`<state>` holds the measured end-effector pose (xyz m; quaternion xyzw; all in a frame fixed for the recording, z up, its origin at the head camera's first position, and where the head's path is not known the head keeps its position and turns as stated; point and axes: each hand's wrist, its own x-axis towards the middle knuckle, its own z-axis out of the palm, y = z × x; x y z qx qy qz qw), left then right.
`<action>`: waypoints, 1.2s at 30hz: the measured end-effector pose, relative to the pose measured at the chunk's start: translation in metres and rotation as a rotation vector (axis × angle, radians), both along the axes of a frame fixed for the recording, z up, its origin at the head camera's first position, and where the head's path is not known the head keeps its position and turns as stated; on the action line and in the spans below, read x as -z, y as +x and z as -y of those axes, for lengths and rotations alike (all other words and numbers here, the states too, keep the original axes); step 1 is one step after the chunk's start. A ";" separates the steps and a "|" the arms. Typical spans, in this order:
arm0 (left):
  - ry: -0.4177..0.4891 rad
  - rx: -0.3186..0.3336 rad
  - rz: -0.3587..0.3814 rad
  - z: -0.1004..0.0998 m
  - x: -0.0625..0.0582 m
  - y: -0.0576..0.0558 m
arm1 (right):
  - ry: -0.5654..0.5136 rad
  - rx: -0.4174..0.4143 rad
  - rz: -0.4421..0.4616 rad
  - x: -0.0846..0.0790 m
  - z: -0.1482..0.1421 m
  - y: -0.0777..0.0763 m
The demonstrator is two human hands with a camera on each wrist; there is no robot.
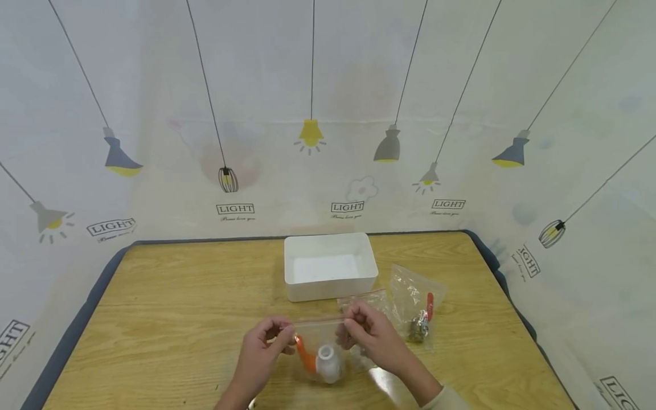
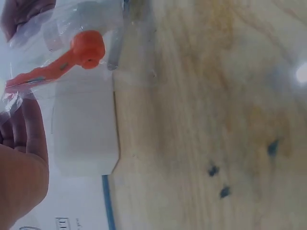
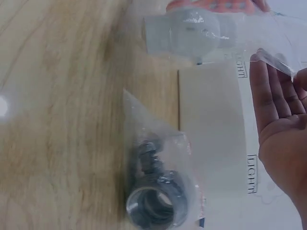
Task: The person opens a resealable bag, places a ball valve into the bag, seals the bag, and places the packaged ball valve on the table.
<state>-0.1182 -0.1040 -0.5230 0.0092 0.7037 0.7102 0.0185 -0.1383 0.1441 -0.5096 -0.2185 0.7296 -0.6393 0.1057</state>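
Note:
A clear zip bag (image 1: 320, 329) hangs between my two hands. Inside it lies a white plastic ball valve (image 1: 329, 367) with an orange handle (image 1: 306, 356). My left hand (image 1: 258, 352) pinches the bag's upper left corner between thumb and index finger. At the upper right corner, my right hand (image 1: 378, 336) pinches the same bag. The left wrist view shows the orange handle (image 2: 88, 50) through the plastic. From the right wrist, the pale valve body (image 3: 192, 33) appears above the other fingers, which extend below the bag.
A white rectangular bin (image 1: 330, 285) stands behind the hands on the wooden table (image 1: 195, 290). To the right lies a clear bag (image 1: 410, 287) with a red-handled metal valve (image 1: 419, 327). Another bag, partly behind my right hand, holds a grey pipe fitting (image 3: 158, 201).

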 end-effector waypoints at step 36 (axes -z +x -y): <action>-0.506 -0.066 0.116 0.010 0.046 -0.060 | 0.747 0.393 -0.079 0.032 0.034 -0.057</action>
